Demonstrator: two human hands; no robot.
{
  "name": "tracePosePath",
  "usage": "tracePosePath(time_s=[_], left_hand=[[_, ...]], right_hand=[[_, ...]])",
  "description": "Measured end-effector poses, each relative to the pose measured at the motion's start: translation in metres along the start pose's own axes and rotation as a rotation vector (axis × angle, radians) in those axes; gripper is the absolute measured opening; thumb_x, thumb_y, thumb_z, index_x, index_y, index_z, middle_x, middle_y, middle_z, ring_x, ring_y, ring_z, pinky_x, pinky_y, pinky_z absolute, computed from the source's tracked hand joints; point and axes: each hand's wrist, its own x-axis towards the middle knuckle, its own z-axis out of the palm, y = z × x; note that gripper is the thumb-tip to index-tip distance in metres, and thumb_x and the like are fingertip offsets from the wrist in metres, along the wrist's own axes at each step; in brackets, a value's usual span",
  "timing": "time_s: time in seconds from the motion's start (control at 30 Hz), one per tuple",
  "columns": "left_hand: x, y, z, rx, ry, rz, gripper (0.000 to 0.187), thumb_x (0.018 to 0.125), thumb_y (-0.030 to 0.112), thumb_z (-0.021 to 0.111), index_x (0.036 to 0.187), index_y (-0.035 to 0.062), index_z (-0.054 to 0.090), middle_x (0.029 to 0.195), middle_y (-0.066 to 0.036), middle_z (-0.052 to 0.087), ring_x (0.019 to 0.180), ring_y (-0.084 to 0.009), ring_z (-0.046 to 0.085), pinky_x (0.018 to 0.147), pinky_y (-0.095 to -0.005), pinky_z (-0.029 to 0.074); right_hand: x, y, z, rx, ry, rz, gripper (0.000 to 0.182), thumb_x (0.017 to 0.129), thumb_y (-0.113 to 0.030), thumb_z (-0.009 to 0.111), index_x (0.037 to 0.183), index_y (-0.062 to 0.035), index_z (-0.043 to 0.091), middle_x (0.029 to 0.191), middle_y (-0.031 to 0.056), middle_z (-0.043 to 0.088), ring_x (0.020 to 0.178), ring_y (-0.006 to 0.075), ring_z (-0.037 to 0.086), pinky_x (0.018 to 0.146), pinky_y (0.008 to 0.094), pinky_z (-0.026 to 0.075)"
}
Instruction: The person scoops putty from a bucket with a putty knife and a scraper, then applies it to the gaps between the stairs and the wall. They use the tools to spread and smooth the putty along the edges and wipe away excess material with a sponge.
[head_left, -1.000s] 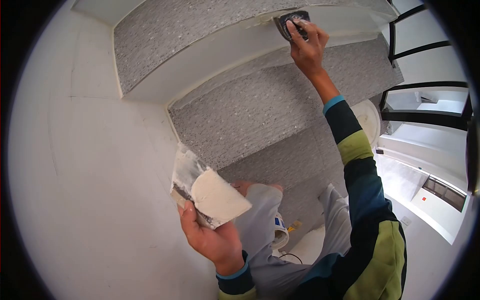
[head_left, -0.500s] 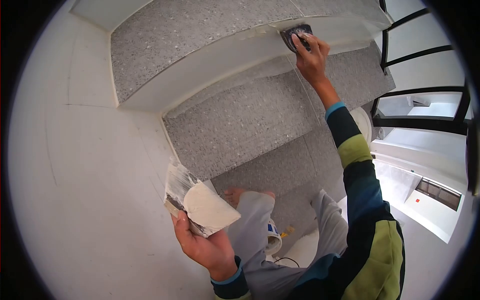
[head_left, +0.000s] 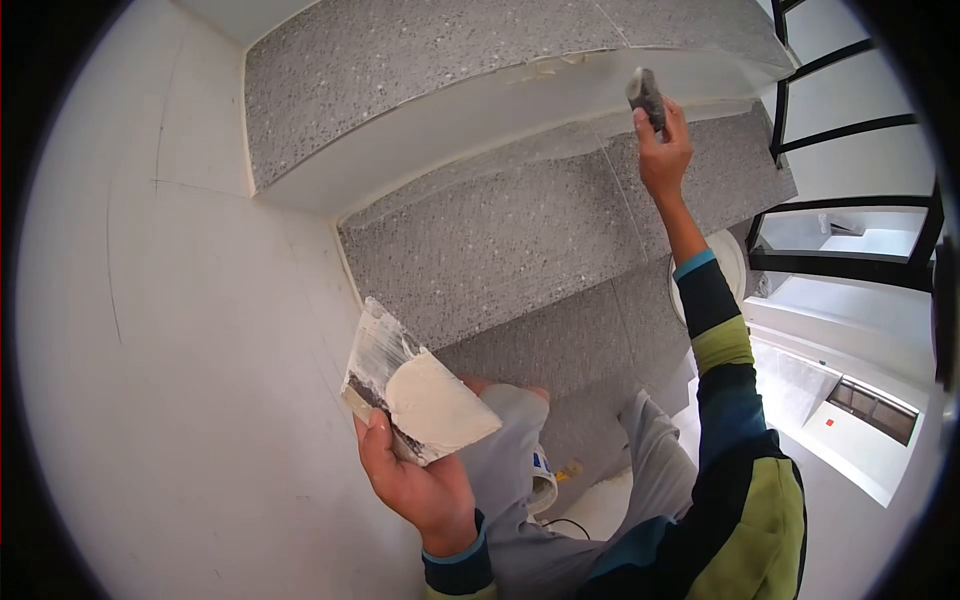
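Observation:
My left hand [head_left: 425, 492] grips the edge of a flat putty board [head_left: 378, 345], thumb on top. A thick mound of cream putty [head_left: 440, 405] covers its right part, and thinner smears coat the rest. Up at the stairs, my right hand [head_left: 665, 158] pinches a small dark spreader [head_left: 646, 95], seen nearly edge-on with pale filler on it. It is in front of the pale curved riser [head_left: 440, 140]; whether it touches cannot be told. Wet cream patches [head_left: 545, 70] show along the riser's top edge, under the speckled grey upper tread [head_left: 420, 60].
A speckled grey tread [head_left: 490, 245] lies below the riser. Black railing bars [head_left: 845, 125] run along the right. A round white bucket [head_left: 733, 268] stands beside my right forearm. Between my legs are a white tub [head_left: 543, 490] and a yellow-handled item [head_left: 569, 470]. A white wall [head_left: 220, 380] rises on the left.
My right hand has pulled the spreader down and right from the riser's top edge and turned it edge-on. The left hand with the putty board has shifted slightly to the right in view.

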Motion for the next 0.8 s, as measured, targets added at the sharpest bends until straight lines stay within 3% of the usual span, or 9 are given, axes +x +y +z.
tracePosePath(time_s=[0.03, 0.1, 0.3, 0.43, 0.57, 0.8], left_hand=[[0.000, 0.000, 0.000, -0.001, -0.002, 0.003, 0.032, 0.091, 0.024, 0.040, 0.115, 0.0038, 0.048, 0.110, -0.006, 0.055, 0.100, -0.0155, 0.055, 0.084, -0.0318, 0.046], [-0.002, 0.001, -0.001, -0.023, -0.030, -0.005, 0.032, 0.092, 0.024, 0.039, 0.115, 0.0036, 0.048, 0.111, -0.006, 0.055, 0.101, -0.0162, 0.055, 0.084, -0.0321, 0.046], [0.000, -0.001, -0.002, -0.021, -0.047, 0.007, 0.034, 0.092, 0.023, 0.037, 0.117, 0.0029, 0.046, 0.112, -0.007, 0.054, 0.103, -0.0176, 0.054, 0.086, -0.0338, 0.045], [-0.001, 0.000, 0.000, -0.012, -0.014, 0.000, 0.044, 0.088, 0.020, 0.036, 0.126, -0.0019, 0.038, 0.115, -0.012, 0.051, 0.106, -0.0213, 0.051, 0.090, -0.0337, 0.041], [-0.004, -0.001, 0.001, -0.041, -0.054, 0.000, 0.044, 0.088, 0.019, 0.036, 0.126, -0.0020, 0.038, 0.115, -0.012, 0.051, 0.105, -0.0210, 0.051, 0.091, -0.0338, 0.041], [-0.008, -0.002, 0.001, -0.038, -0.047, 0.007, 0.041, 0.088, 0.018, 0.036, 0.124, -0.0017, 0.039, 0.115, -0.012, 0.051, 0.105, -0.0212, 0.052, 0.091, -0.0340, 0.042]], right_hand=[[0.002, 0.004, 0.004, 0.002, 0.002, -0.002, 0.024, 0.080, -0.016, 0.063, 0.100, -0.0012, 0.062, 0.100, 0.0102, 0.058, 0.080, 0.0211, 0.056, 0.067, 0.0284, 0.044], [0.004, 0.007, 0.013, 0.239, 0.032, 0.424, 0.025, 0.080, -0.016, 0.063, 0.096, 0.0016, 0.061, 0.097, 0.0093, 0.058, 0.075, 0.0165, 0.055, 0.066, 0.0282, 0.043], [0.008, -0.050, 0.067, 0.066, 0.297, 0.367, 0.023, 0.077, -0.015, 0.062, 0.090, 0.0042, 0.060, 0.088, 0.0078, 0.056, 0.068, 0.0162, 0.054, 0.062, 0.0302, 0.043], [-0.006, -0.086, 0.090, 0.029, 0.248, 0.390, 0.023, 0.077, -0.015, 0.060, 0.089, 0.0050, 0.058, 0.086, 0.0091, 0.054, 0.070, 0.0199, 0.054, 0.064, 0.0324, 0.042], [-0.034, -0.140, 0.121, 0.019, 0.170, 0.185, 0.022, 0.076, -0.012, 0.058, 0.090, 0.0050, 0.054, 0.085, 0.0140, 0.051, 0.079, 0.0298, 0.052, 0.069, 0.0380, 0.041], [-0.086, -0.239, 0.182, 0.294, -0.001, 0.113, 0.024, 0.073, -0.010, 0.058, 0.093, 0.0038, 0.056, 0.094, 0.0174, 0.055, 0.085, 0.0337, 0.053, 0.076, 0.0416, 0.043]])
